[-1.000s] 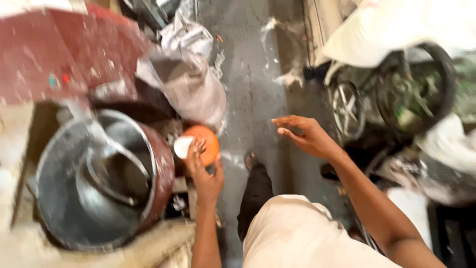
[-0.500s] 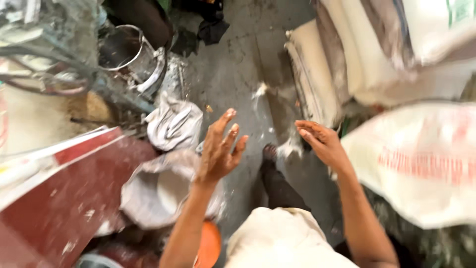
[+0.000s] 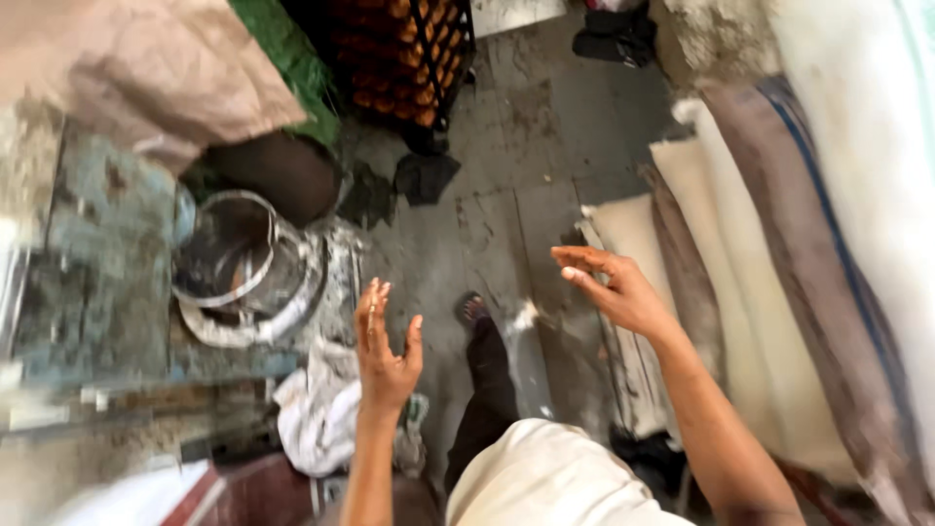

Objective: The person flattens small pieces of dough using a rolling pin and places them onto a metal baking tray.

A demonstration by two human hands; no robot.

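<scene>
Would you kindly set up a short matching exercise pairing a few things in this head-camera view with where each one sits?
Things:
1. metal pot
2. stacked sacks
3. white crumpled bag
4. crate of orange items

Places:
A. top of the view, at the far end of the floor
B. right side, beyond the right hand
C. low in the view, just left of the left hand
D. left side, on the worn ledge

Pairs: 1-D, 2-B, 3-C, 4-A
</scene>
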